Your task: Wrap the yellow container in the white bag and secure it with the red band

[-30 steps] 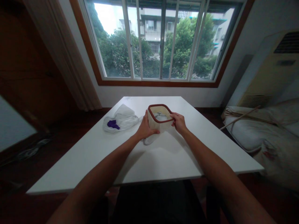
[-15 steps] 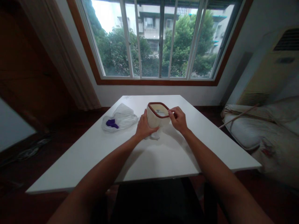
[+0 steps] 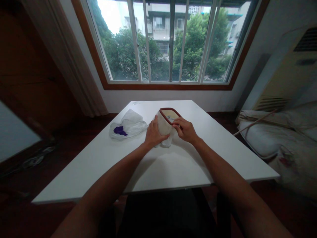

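Between the far and near edges of the counter point(image 3: 81, 172), in the head view, your left hand point(image 3: 154, 134) grasps the side of a tilted cream container point(image 3: 162, 127), while your right hand point(image 3: 184, 130) grips its brown rim point(image 3: 170, 109). Near the counter's left edge lies a translucent bag point(image 3: 135, 123) with something purple point(image 3: 120, 131).

One head-worn camera looks forward and down across the table point(image 3: 170, 170) toward the window point(image 3: 170, 49), probably wide-angle.
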`<action>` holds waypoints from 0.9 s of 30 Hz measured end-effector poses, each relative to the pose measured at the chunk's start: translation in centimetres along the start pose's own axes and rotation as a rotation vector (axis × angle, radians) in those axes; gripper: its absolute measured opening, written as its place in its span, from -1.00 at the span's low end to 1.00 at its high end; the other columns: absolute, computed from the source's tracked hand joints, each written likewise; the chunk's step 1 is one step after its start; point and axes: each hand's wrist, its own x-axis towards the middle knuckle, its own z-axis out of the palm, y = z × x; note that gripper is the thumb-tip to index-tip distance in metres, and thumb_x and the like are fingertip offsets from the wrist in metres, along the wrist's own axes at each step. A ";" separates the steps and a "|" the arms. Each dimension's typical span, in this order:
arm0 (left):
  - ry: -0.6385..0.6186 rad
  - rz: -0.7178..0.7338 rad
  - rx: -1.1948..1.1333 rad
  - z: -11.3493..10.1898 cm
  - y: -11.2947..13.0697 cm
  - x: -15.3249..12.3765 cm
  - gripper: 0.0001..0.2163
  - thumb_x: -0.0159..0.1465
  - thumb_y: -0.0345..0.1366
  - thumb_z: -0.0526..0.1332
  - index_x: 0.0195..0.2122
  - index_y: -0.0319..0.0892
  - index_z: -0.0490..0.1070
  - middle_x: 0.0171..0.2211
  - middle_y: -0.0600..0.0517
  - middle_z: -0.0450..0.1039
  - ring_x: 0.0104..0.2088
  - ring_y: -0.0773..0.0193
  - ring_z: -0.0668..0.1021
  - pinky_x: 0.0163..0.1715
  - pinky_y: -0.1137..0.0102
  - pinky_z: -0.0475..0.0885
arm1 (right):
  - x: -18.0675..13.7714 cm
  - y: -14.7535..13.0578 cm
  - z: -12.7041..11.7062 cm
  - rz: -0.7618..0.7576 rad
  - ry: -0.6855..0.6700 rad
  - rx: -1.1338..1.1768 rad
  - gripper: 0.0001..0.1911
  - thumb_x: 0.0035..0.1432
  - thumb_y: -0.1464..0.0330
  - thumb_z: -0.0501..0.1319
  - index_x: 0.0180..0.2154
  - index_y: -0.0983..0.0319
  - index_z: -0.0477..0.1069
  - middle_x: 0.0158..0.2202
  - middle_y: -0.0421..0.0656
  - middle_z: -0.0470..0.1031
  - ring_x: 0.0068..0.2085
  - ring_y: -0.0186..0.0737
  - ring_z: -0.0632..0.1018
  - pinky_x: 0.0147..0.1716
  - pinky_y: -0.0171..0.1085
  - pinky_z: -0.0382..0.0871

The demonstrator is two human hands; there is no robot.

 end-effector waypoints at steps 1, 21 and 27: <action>0.002 0.007 0.003 0.0 0.0 0.0 0.22 -0.07 0.02 0.47 0.42 -0.22 -0.34 0.32 -0.31 0.08 0.29 -0.19 0.25 0.24 0.02 0.23 | 0.0 0.1 0.0 -0.007 -0.001 0.008 -0.85 0.34 0.33 0.13 -0.20 0.18 0.47 -0.20 -0.09 0.55 -0.15 -0.19 0.56 -0.16 -0.23 0.46; 0.003 -0.107 -0.027 -0.6 -0.7 0.1 0.18 -0.10 -0.01 0.49 0.42 -0.15 -0.23 0.25 -0.27 0.19 0.25 -0.19 0.32 0.23 0.00 0.27 | -2.0 9.5 -4.9 0.559 0.328 -0.135 -0.68 0.30 0.15 0.08 -0.28 0.24 0.44 -0.39 -0.15 0.49 -0.45 -0.27 0.44 -0.43 -0.30 0.29; 0.038 -0.272 -0.222 -0.5 -1.4 -0.1 0.14 -0.10 -0.08 0.50 0.40 -0.05 -0.19 0.27 -0.20 0.19 0.28 -0.16 0.29 0.24 -0.06 0.29 | -4.0 12.4 -4.9 0.691 -0.100 -0.418 -0.73 0.28 0.31 0.10 -0.30 0.29 0.54 -0.25 -0.01 0.59 -0.24 -0.15 0.53 -0.22 -0.26 0.31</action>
